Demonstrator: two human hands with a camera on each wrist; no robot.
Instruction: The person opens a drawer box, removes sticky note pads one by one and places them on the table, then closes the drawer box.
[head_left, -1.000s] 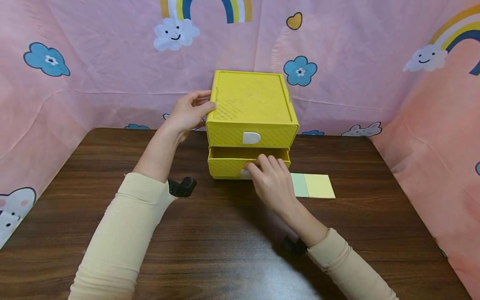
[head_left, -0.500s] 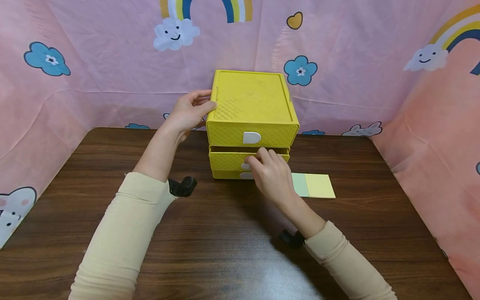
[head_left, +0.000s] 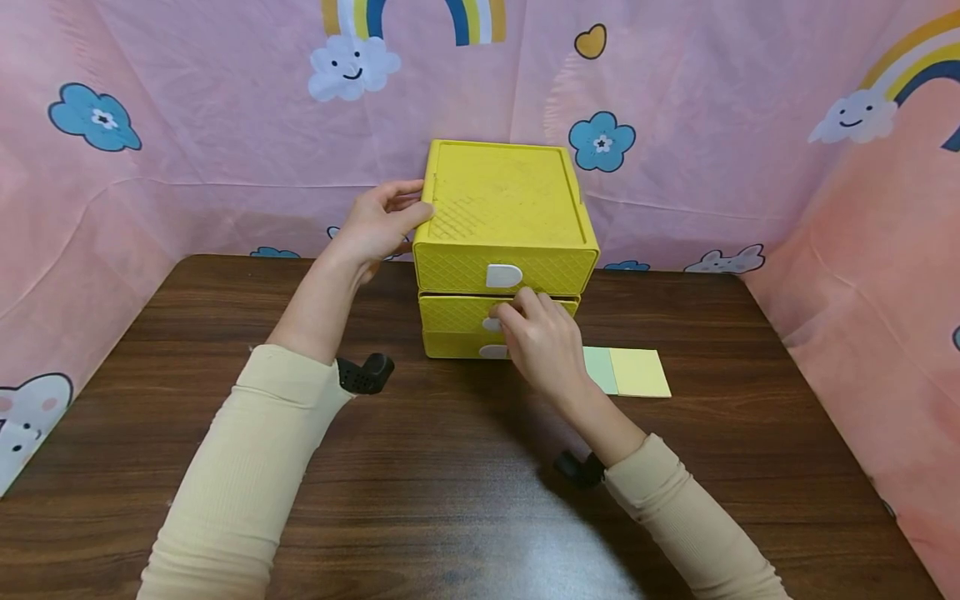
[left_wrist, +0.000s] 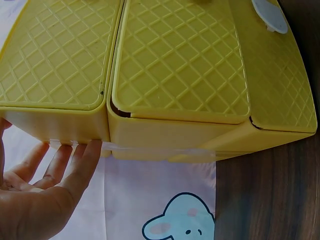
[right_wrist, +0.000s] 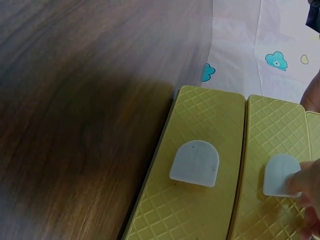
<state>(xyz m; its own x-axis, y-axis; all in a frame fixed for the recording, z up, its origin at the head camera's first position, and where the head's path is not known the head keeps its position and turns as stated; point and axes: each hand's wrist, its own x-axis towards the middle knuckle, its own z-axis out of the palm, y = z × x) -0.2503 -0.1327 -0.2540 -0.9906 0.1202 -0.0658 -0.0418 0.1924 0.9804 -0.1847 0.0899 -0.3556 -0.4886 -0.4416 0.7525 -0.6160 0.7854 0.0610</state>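
Observation:
A yellow drawer unit [head_left: 502, 196] stands at the back of the table, its stacked fronts bearing white handles. Its middle drawer [head_left: 453, 313] sits almost flush, protruding slightly. My right hand [head_left: 543, 342] has curled fingers at that drawer's top edge; in the right wrist view its thumb [right_wrist: 303, 179] lies on the middle handle [right_wrist: 280, 172]. Some of the other fingertips are hidden. Against the unit's left side rests my left hand [head_left: 381, 221], fingers fairly straight, thumb at the top edge. The left wrist view shows those fingers [left_wrist: 82, 167] touching the side wall.
Green sticky notes [head_left: 599, 371] and yellow sticky notes [head_left: 639, 372] lie on the dark wooden table [head_left: 420, 475], right of the unit. The bottom drawer's white handle [right_wrist: 196, 162] faces forward. A pink patterned cloth [head_left: 247, 108] hangs close behind.
The middle drawer has slid back into the unit, from well open to nearly flush, and the right hand has moved away from me with it. The left hand has stayed in place.

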